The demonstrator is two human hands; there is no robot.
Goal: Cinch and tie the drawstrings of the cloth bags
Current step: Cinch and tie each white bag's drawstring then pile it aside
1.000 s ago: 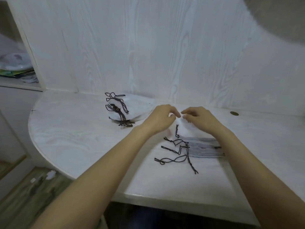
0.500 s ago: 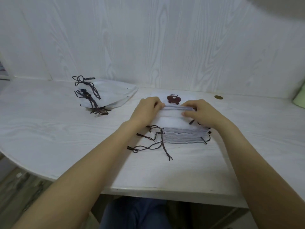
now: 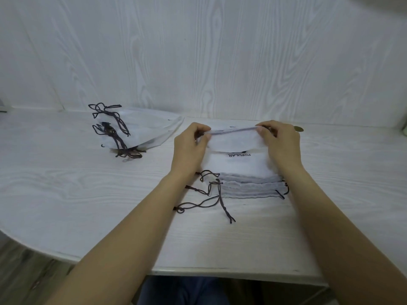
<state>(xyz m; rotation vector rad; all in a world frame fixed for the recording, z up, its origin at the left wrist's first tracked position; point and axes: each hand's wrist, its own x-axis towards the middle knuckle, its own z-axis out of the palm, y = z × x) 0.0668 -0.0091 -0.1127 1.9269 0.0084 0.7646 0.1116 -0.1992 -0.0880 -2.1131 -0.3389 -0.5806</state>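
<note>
Left hand [image 3: 191,148] and right hand [image 3: 279,144] each pinch the top cloth bag [image 3: 235,139] by its edge, lifted above the stack [image 3: 246,183]; bare counter [image 3: 88,194] left

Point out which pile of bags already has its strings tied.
The left pile, by the wall: its bags are cinched, cords knotted in bunches. The stack under the hands lies flat with loose cords.
</note>
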